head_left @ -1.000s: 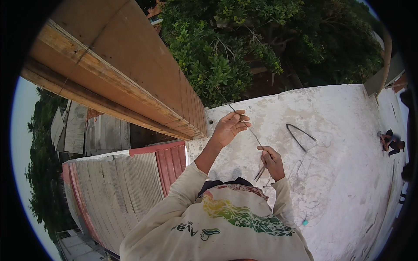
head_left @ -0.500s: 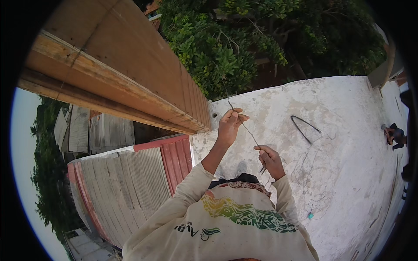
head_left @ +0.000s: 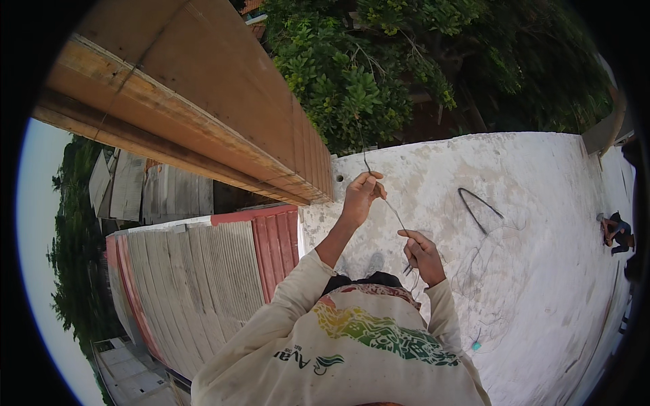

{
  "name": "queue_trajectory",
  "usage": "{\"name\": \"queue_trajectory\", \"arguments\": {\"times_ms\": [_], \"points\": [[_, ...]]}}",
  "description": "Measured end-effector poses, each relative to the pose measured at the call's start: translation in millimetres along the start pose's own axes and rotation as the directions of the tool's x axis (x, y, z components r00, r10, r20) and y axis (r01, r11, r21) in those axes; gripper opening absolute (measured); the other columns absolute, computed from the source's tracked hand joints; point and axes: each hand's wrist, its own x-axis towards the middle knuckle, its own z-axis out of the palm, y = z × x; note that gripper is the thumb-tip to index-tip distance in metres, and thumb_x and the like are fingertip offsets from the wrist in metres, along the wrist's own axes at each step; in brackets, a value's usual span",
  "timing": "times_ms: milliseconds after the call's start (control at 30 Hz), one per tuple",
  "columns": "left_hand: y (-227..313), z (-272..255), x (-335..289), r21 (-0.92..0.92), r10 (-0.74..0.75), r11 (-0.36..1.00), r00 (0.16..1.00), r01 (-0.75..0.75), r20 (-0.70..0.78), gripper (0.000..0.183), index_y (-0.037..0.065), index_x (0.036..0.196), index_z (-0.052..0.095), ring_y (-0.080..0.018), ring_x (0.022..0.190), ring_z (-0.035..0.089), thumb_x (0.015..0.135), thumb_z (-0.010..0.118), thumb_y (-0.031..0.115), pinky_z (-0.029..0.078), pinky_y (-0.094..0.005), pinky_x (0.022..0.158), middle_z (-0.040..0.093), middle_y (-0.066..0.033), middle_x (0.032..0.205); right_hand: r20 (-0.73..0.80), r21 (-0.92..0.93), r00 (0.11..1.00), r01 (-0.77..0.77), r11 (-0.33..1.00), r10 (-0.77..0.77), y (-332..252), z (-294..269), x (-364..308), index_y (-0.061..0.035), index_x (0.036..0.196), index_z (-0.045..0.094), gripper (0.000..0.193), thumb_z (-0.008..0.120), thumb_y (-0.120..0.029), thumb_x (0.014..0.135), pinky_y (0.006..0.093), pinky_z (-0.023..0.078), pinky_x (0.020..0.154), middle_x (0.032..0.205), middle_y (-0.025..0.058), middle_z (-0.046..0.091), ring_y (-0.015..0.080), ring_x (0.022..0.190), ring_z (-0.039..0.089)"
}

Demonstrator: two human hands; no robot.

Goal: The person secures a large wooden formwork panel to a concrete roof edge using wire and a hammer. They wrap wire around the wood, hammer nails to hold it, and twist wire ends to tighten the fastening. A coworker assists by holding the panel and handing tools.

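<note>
A thin dark wire (head_left: pixel 394 210) runs between my hands and on past my left hand toward the leaves. My left hand (head_left: pixel 360 199) is closed around its upper part, fingers pinched. Lower and to the right, my right hand (head_left: pixel 424 258) is closed on the wire's near end. Short dark prongs (head_left: pixel 407 269) stick out below the right palm, perhaps tool handles; the fingers hide the rest. A tall brown wooden form (head_left: pixel 237 88), wrapped with wire, rises to the left of my left hand.
On the whitish concrete slab (head_left: pixel 542 203) lie a bent black rod (head_left: pixel 482 210), tangled wire (head_left: pixel 467 277) and a small green object (head_left: pixel 476 346). The slab's far edge meets trees (head_left: pixel 379 81). Lower roofs (head_left: pixel 196 271) lie left. Another person (head_left: pixel 616 233) is at the far right.
My hands keep their hold on the wire and have shifted only slightly. The whole view has turned a little, so the slab and form sit slightly differently in the picture.
</note>
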Motion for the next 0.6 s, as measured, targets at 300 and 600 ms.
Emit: {"name": "queue_trajectory", "arguments": {"times_ms": [300,600], "points": [[8.2,-18.0,13.7,0.227,-0.054,0.972,0.996,0.070,-0.073,0.065,-0.001,0.149,0.053,-0.0216,0.110,0.070,0.107,0.061,0.048,0.052,-0.0372,0.099,0.075,-0.0151,0.118,-0.053,-0.163,0.984,0.161,0.973,-0.171,12.2,6.6,27.7,-0.0017,0.143,0.062,0.037,0.050,-0.021,0.113,0.0232,0.028,0.055,0.073,-0.0072,0.042,0.0043,0.060,0.033],[69.6,-227.4,-100.0,0.502,-0.663,0.566,0.723,0.654,-0.193,0.074,-0.001,0.148,0.054,-0.0290,0.125,0.067,0.101,0.067,0.054,0.051,-0.0440,0.107,0.070,-0.0181,0.133,-0.309,-0.409,0.873,0.236,0.882,-0.377,1.3,-9.9,116.5,-0.0040,0.143,0.061,0.036,0.050,-0.014,0.110,0.0266,0.039,0.063,0.074,-0.0025,0.045,0.0100,0.067,0.041]]}}
